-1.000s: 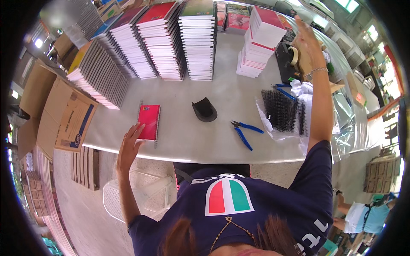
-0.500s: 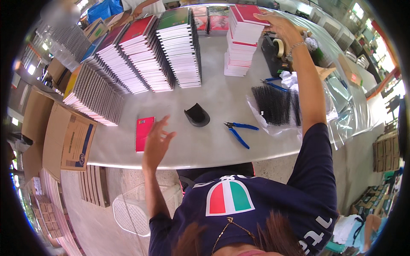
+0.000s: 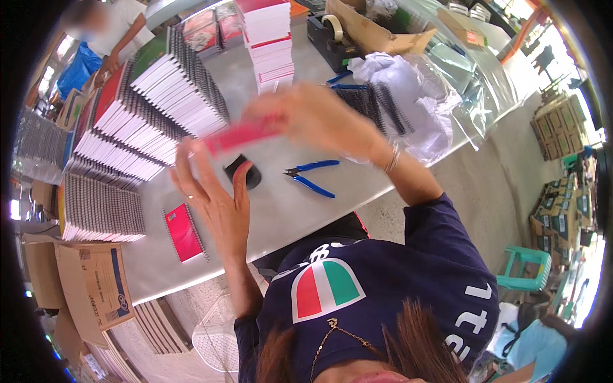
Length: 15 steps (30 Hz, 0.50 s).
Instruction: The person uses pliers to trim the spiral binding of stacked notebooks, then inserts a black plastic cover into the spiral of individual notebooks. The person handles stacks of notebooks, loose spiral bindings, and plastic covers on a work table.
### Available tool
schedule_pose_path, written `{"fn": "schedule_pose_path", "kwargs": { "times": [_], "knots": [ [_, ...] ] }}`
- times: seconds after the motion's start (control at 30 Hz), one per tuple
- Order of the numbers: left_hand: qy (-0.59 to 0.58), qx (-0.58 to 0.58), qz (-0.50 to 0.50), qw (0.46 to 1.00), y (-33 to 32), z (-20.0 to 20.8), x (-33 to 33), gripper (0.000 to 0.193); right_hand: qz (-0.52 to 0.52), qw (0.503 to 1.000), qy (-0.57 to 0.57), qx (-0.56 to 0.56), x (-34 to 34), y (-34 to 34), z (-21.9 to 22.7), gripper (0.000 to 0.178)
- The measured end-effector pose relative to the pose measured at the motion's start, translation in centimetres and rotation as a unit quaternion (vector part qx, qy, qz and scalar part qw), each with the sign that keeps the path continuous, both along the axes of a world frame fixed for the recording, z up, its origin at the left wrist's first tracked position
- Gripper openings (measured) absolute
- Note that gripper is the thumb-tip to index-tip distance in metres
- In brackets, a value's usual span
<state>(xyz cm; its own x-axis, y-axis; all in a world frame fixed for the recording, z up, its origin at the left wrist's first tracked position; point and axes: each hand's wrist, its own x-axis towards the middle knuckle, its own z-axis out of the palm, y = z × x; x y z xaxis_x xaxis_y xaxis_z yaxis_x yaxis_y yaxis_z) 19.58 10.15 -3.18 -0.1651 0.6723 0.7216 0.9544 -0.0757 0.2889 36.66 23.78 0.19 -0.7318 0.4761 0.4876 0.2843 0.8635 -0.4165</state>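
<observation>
A grey table point(image 3: 300, 210) in a crowded workshop carries rows of stacked spiral notebooks point(image 3: 159, 102). Above it the right hand point(image 3: 319, 118), blurred, grips one end of a red book point(image 3: 239, 135); the left hand point(image 3: 214, 191) is spread open, fingers up, just under the book's other end, holding nothing. Below them lie a black holder point(image 3: 242, 172) and blue pliers point(image 3: 313, 177). A finished-looking red notebook point(image 3: 184, 233) lies near the front edge. Black coils point(image 3: 367, 105) and a white stack point(image 3: 268, 32) remain behind, so much seems left to bind.
</observation>
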Motion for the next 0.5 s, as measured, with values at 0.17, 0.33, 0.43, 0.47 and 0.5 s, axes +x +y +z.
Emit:
{"fn": "schedule_pose_path", "kwargs": {
  "times": [0.17,0.33,0.43,0.47,0.5],
  "knots": [
    [0.032,-0.23,-0.089,0.969,-1.3,-1.6,-1.1,0.045,0.042,0.989,0.053,-0.128,1.3,-3.5,-5.6,0.025],
    [0.035,-0.265,-0.001,0.964,-5.3,-4.5,-2.8,0.035,-0.447,0.893,0.042,-0.027,12.9,2.6,-10.3,0.025],
    [0.024,-0.316,0.024,0.948,-6.4,-6.6,-2.7,0.027,-0.644,0.729,-0.208,-0.106,18.9,3.5,-14.2,0.029],
    [0.02,-0.342,0.033,0.939,-6.6,-6.8,-2.6,0.024,-0.637,0.734,-0.199,-0.121,19.8,3.7,-15.0,0.028],
    [0.005,-0.329,0.029,0.944,-6.7,-6.9,-2.3,0.024,-0.631,0.74,-0.19,-0.136,20.7,4.1,-15.9,0.027]
  ]
}}
